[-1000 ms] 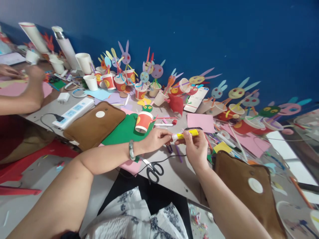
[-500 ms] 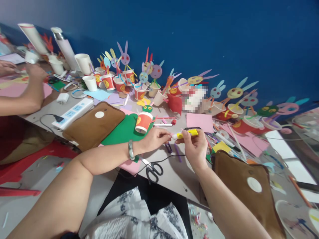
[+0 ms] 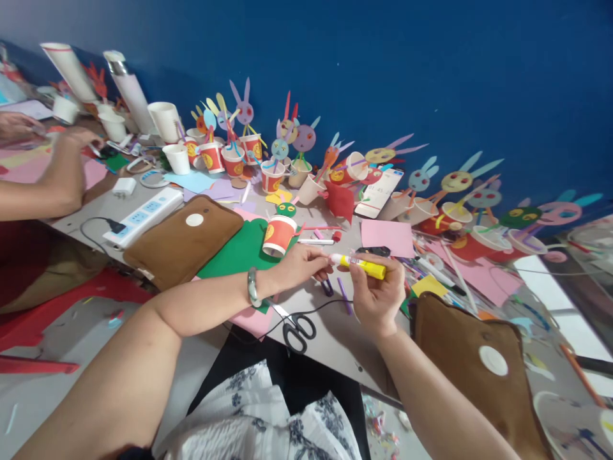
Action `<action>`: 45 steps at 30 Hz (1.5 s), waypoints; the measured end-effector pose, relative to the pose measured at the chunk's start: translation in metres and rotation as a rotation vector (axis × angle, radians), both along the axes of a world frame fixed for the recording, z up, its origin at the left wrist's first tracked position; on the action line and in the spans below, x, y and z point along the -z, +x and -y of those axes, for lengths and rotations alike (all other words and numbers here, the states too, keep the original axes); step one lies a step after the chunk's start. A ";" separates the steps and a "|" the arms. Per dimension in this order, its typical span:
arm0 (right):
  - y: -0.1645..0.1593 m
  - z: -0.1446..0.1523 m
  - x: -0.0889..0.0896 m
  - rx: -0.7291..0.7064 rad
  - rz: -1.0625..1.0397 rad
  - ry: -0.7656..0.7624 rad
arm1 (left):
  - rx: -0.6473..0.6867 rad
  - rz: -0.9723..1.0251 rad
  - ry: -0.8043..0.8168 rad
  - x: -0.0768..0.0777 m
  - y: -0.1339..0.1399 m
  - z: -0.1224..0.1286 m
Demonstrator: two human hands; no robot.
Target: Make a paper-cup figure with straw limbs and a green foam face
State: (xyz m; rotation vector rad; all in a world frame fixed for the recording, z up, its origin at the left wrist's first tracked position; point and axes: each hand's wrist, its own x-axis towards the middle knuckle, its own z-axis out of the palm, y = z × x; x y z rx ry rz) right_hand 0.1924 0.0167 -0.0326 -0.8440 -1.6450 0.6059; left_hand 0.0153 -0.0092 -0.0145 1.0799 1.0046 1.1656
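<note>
My right hand (image 3: pixel 380 294) grips a yellow glue stick (image 3: pixel 371 267), its white end pointing left. At that end, the fingertips of my left hand (image 3: pixel 301 265) are pinched together; what is between them, if anything, is too small to make out. A bangle circles my left wrist. Just beyond my left hand, a red paper cup (image 3: pixel 278 236) with a green paper head lies tilted on green paper (image 3: pixel 234 255). Black-handled scissors (image 3: pixel 297 332) lie below my hands, near the table's front edge, with a purple stick (image 3: pixel 344 296) between them and my right hand.
Paper cups with rabbit figures (image 3: pixel 251 148) line the blue wall. A phone (image 3: pixel 380 193) leans among them. Brown pouches (image 3: pixel 184 231) flank my hands; a power strip (image 3: pixel 146 217) is at left. A thin cable crosses the front. Another person's arm (image 3: pixel 57 172) works at far left.
The glue stick has turned slightly in my right hand, its yellow end now lower and more of its barrel showing. My left hand stays pinched near the white end. The view has shifted slightly.
</note>
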 end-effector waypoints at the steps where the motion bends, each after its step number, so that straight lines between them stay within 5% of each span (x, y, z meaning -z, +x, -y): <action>1: 0.001 0.001 0.002 -0.003 0.017 0.030 | 0.002 0.010 -0.007 -0.001 0.000 0.001; 20: -0.003 -0.003 -0.010 -0.010 0.031 -0.216 | -0.036 -0.159 0.175 0.003 -0.003 -0.002; 45: 0.000 -0.008 -0.009 0.005 -0.018 -0.268 | -0.041 -0.109 0.129 0.001 -0.001 -0.001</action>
